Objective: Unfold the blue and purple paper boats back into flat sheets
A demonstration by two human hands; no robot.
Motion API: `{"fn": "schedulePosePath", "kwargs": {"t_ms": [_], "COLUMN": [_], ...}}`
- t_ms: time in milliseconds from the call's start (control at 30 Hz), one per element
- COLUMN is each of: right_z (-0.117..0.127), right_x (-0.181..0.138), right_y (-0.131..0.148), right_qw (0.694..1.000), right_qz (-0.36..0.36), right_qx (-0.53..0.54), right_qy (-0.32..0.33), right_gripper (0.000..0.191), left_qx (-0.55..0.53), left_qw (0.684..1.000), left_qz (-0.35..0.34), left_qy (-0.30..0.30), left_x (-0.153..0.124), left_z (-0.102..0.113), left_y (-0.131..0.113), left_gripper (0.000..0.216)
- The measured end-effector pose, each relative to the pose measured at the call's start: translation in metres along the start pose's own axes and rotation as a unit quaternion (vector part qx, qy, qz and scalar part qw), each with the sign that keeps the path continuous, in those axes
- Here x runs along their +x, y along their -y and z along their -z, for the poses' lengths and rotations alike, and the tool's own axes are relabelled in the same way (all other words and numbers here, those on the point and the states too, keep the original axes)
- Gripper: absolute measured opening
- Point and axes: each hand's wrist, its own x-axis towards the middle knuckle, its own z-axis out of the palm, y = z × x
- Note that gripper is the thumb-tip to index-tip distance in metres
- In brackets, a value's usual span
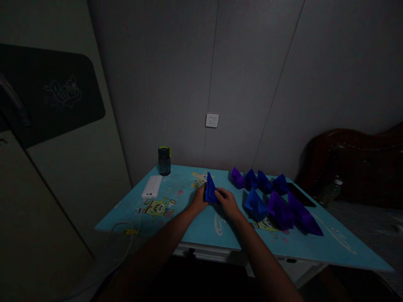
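Observation:
A folded piece of dark blue paper, with a pointed peak at the top, stands upright between my two hands above the middle of the table. My left hand grips its left side, fingers partly hidden behind the paper. On the other side, my right hand pinches the lower right edge. To the right stand several folded paper boats: a light blue boat closest to my right hand, a purple boat beside it, and a row of blue and purple ones behind, including a small purple boat.
A white power bank with a cable lies on the table's left side, near a dark water bottle. A black flat device lies at the right behind the boats. The light blue tabletop bears cartoon prints. A wall socket is behind.

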Motion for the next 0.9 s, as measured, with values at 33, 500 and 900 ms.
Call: {"fn": "schedulePosePath", "kwargs": {"t_ms": [33, 500, 900], "right_z": [0.0008, 0.003, 0.0057], "right_x": [0.0001, 0.0052, 0.0063], "right_y": [-0.0004, -0.0081, -0.0037], "right_qw": [1.0, 0.997, 0.996], "right_qz": [0.011, -0.029, -0.041], "right_qx": [-0.017, 0.028, -0.009], "right_qy": [-0.01, -0.059, -0.074], "right_gripper": [0.043, 0.039, 0.034], "left_qx": [-0.006, -0.229, -0.204], "left_qw": [1.0, 0.972, 0.976], "left_qz": [-0.005, 0.029, 0.076], "left_qy": [0.002, 0.038, 0.014], "left_x": [-0.0004, 0.0019, -0.0018], "left_z": [0.0, -0.0061, -0.0057], "left_y": [-0.0004, -0.0009, -0.0019], "left_gripper": [0.026, 0.033, 0.022]}}
